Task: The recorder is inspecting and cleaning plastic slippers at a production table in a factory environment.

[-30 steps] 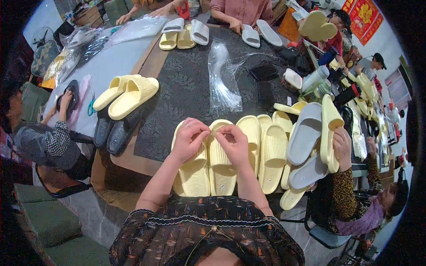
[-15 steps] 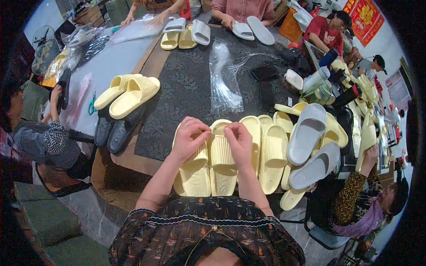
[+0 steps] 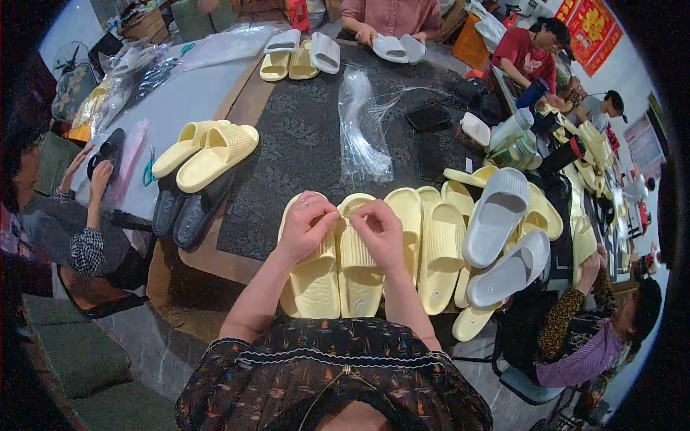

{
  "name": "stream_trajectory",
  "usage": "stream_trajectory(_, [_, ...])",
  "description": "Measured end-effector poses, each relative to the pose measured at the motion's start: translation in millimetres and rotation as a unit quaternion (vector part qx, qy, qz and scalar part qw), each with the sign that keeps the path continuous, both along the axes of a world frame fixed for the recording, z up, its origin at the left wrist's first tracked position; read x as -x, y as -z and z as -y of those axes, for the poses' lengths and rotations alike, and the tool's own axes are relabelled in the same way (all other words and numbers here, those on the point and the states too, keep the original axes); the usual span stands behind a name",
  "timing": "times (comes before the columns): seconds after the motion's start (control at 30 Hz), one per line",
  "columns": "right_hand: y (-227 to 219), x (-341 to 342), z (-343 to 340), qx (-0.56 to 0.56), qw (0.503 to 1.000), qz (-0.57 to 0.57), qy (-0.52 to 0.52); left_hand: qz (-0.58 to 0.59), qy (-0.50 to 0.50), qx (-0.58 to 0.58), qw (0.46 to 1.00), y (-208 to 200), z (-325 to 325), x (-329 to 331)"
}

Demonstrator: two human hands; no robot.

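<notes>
A pair of pale yellow slide sandals lies side by side at the table's near edge, toes away from me. My left hand (image 3: 307, 228) is over the strap of the left slide (image 3: 313, 291), thumb and forefinger pinched together. Over the strap of the right slide (image 3: 361, 291) my right hand (image 3: 378, 231) is also pinched, its fingertips close to the left hand's. Whatever lies between the fingertips is too thin to make out. Beyond them lies a bundle of thin clear plastic strands (image 3: 366, 140), partly in clear film.
More yellow slides (image 3: 438, 251) and grey slides (image 3: 497, 215) pile up on the right. Yellow slides (image 3: 219, 158) rest on black ones (image 3: 194, 219) at left. Bottles (image 3: 512, 128) stand at far right. Co-workers sit around the table; one across holds grey slides (image 3: 392, 49).
My right hand has turned and shifted slightly left, nearer my left hand. Across the table, a co-worker's grey slide has tilted. The person at far left has lowered a black slide.
</notes>
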State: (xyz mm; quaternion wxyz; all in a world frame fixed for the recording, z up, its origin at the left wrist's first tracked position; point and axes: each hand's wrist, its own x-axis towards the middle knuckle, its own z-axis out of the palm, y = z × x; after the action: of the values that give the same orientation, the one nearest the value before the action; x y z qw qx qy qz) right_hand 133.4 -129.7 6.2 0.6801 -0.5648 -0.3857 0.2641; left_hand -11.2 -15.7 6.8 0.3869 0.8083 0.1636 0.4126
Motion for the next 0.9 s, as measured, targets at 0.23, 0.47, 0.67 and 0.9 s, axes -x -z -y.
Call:
stream_trajectory(0.23, [0, 1, 1, -0.017, 0.997, -0.068, 0.015, -0.006, 0.003, 0.003, 1.0, 0, -1, 0])
stream_trajectory(0.47, [-6, 1, -1, -0.003, 0.99, 0.142, -0.013, -0.005, -0.007, -0.014, 1.0, -4, 0, -2])
stream_trajectory(0.67, [4, -4, 0, -0.029, 0.999, -0.036, 0.02, -0.003, -0.017, 0.013, 1.0, -1, -1, -1])
stream_trajectory(0.9, [-3, -1, 0, -0.005, 0.998, -0.064, 0.017, -0.012, -0.013, 0.007, 1.0, -6, 1, 0])
